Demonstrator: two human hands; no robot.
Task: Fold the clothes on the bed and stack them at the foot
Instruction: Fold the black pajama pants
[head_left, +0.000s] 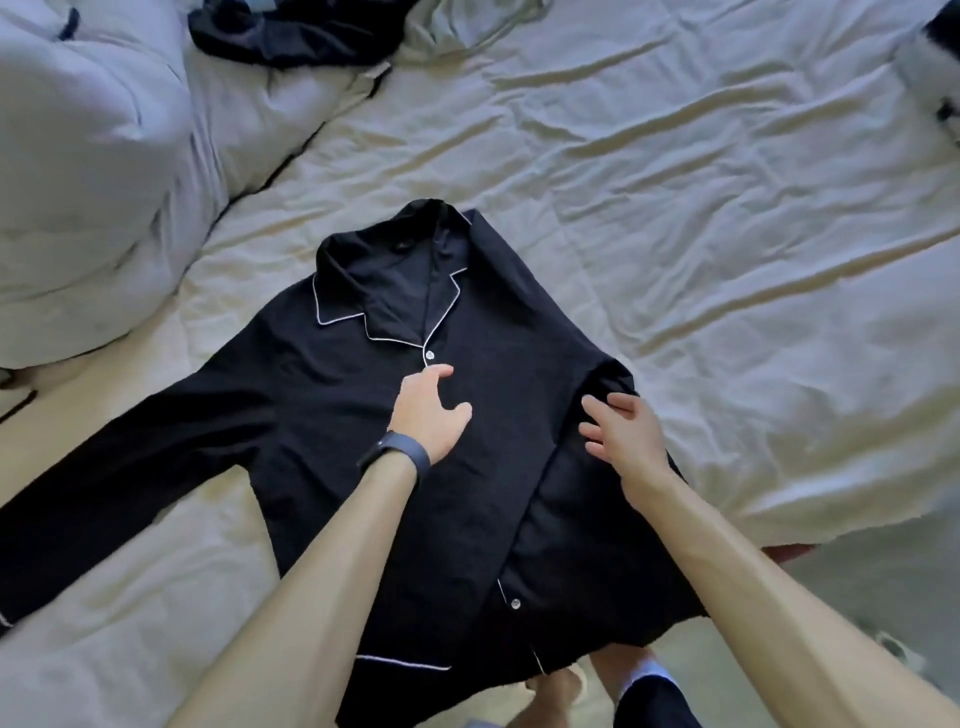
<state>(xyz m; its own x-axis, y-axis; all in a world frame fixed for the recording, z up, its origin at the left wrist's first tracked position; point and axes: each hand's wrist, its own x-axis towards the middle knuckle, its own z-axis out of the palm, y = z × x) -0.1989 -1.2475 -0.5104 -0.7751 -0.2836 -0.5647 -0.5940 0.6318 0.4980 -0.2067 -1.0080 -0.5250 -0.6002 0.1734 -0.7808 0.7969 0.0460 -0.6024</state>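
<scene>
We note one navy shirt (311, 389) of smooth woven cloth, with thin white piping and two white buttons (429, 355). It lies flat and front-up, its hem overhanging the near edge of the bed. The left hand (428, 410), wearing one dark wristband (397, 457), rests on the shirt's chest with relaxed fingers. The right hand (621, 431) lies spread on the shirt's folded right shoulder, gripping nothing. The hands are apart. Beyond the shirt's collar stretches one creased cream sheet (675, 208). One puffy white duvet (93, 182) lies left of the shirt, and one crumpled dark garment (291, 36) lies farthest beyond it.
</scene>
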